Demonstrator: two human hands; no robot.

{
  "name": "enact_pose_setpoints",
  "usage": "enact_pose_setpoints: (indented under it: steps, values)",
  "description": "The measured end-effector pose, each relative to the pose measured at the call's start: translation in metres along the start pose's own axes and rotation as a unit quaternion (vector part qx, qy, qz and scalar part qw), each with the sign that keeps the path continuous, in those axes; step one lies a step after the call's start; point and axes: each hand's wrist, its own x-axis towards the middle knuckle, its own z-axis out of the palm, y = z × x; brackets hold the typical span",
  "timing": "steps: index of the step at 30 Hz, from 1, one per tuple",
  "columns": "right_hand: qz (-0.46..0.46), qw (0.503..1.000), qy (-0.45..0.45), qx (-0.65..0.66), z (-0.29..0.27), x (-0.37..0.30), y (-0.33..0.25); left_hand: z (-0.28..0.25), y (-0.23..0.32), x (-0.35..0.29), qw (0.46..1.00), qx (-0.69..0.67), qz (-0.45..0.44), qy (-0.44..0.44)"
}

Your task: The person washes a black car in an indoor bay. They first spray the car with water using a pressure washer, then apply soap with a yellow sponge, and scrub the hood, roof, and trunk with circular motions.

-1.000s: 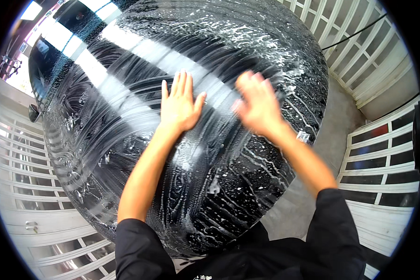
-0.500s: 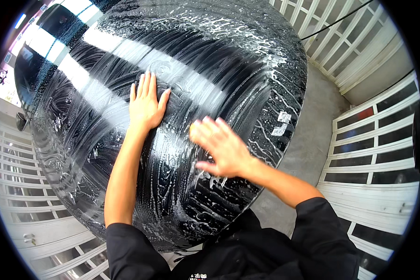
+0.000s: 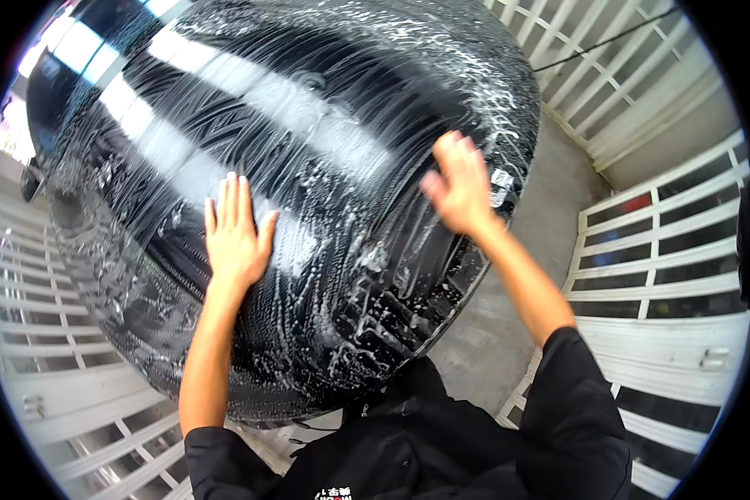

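The left hand [image 3: 237, 237] rests flat on the foam-streaked black car [image 3: 325, 200], released, fingers extended, thumb apart. The right hand [image 3: 461, 185] is unclenched and slightly blurred near the car's right edge; surface contact cannot be determined. The car lies beneath both hands.

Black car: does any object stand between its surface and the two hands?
No visible object does. The left hand appears flat on the black car; the right hand is over it, contact unclear. White foam streaks the car.
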Motion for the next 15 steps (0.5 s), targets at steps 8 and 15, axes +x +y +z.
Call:
enact_pose_setpoints:
  steps: [8, 15]
  values:
    - [-0.285, 0.957, 0.002, 0.048, 0.082, -0.060, -0.185, -0.014, 0.004, -0.070, 1.000, -0.027, 0.005, -0.009]
    - [-0.051, 0.992, 0.051, -0.100, 0.046, 0.074, -0.113, -0.029, -0.039, -0.140, 0.995, -0.038, -0.096, 0.017]
